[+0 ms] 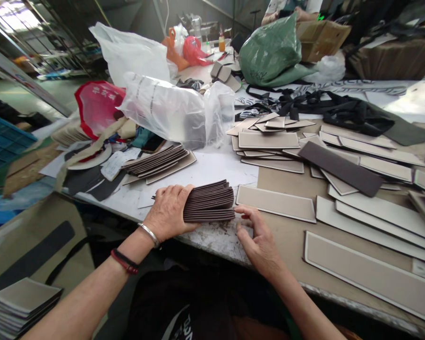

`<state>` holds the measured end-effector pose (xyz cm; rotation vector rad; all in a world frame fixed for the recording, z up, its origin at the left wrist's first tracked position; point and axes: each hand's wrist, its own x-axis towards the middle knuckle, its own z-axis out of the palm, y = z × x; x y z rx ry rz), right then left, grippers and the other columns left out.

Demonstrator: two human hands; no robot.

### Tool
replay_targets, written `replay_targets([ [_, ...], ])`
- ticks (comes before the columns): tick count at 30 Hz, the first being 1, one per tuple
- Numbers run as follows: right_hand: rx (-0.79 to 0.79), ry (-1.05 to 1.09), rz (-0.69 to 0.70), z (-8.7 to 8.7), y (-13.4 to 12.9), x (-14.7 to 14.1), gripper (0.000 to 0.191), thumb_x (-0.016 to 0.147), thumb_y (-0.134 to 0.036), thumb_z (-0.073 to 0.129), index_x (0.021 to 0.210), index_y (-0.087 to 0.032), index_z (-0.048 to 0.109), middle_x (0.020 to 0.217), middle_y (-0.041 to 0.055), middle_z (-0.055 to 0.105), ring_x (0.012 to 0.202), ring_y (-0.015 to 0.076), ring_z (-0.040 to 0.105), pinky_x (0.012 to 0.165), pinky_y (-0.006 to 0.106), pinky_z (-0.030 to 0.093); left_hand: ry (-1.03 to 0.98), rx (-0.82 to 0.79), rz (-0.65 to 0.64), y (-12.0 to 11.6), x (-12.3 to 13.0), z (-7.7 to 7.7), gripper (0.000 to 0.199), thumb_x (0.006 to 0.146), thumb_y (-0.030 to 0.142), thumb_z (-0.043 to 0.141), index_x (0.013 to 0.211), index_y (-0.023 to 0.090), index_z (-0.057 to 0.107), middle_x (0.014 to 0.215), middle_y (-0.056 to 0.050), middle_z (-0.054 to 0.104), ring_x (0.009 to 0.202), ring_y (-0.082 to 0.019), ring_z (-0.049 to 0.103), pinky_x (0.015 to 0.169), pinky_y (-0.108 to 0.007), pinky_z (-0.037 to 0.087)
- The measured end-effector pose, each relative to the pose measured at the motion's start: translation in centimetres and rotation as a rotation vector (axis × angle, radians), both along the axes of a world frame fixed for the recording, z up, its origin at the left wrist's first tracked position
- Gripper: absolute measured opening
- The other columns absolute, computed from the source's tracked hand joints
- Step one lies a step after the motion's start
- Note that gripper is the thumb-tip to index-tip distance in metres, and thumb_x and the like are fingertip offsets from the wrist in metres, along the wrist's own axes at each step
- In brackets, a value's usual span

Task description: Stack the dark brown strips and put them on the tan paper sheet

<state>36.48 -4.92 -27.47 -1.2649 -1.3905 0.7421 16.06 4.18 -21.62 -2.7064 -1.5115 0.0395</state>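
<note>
gripping the stack of dark strips (212, 200) by its left end with the left hand (170, 210), near the front edge of the worktable (216, 238). half-curling the right hand (262, 243) at the other end, parting thumb and forefinger, not clearly touching; probably calling for light, even pressure to square the fanned layers. showing thin, matte, slightly bowed edges, contrasting with a smooth beige panel (276, 203) alongside

With my left hand (170, 210) I grip a stack of dark strips (209, 202) at the near edge of the table (216, 236); my right hand (260, 238) is at its right end. Pale panels (371, 271) lie to the right.
</note>
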Motion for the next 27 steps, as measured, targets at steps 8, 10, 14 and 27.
replay_targets([
  [8, -0.088, 0.009, 0.064, 1.0, 0.1, 0.5, 0.027, 0.078, -0.016, 0.041, 0.102, -0.021, 0.052, 0.105, 0.0052, 0.056, 0.104, 0.0203, 0.051, 0.091, 0.035, 0.04, -0.003, -0.015, 0.012, -0.1, 0.0, 0.2, 0.082, 0.059, 0.057, 0.065, 0.124, 0.015, 0.039, 0.108, -0.011, 0.052, 0.103, -0.029, 0.047, 0.091, -0.043, 0.032],
  [10, -0.122, 0.035, 0.071, 1.2, 0.4, 0.7, 0.023, 0.079, -0.018, 0.04, 0.1, -0.021, 0.051, 0.101, 0.005, 0.057, 0.1, 0.0195, 0.053, 0.089, 0.034, 0.041, -0.001, -0.017, 0.01, -0.1, 0.0, 0.2, 0.082, 0.059, 0.057, 0.066, 0.124, 0.015, 0.039, 0.108, -0.011, 0.052, 0.103, -0.029, 0.047, 0.091, -0.043, 0.032],
  [14, -0.158, 0.086, 0.096, 1.7, 1.2, 1.4, 0.025, 0.084, -0.022, 0.04, 0.109, -0.019, 0.046, 0.092, 0.0051, 0.06, 0.083, 0.0167, 0.057, 0.072, 0.029, 0.045, 0.002, -0.018, 0.012, -0.1, 0.0, 0.2, 0.081, 0.059, 0.056, 0.066, 0.123, 0.015, 0.04, 0.107, -0.011, 0.052, 0.102, -0.029, 0.047, 0.091, -0.043, 0.032],
  [27, -0.169, 0.036, 0.092, 1.4, 2.2, 1.9, 0.033, 0.088, -0.024, 0.041, 0.119, -0.018, 0.05, 0.085, 0.0026, 0.063, 0.066, 0.0127, 0.054, 0.058, 0.023, 0.04, -0.038, 0.002, -0.035, -0.1, -0.3, 0.0, 0.076, 0.063, 0.055, 0.064, 0.123, 0.014, 0.04, 0.106, -0.011, 0.053, 0.101, -0.028, 0.048, 0.091, -0.045, 0.032],
])
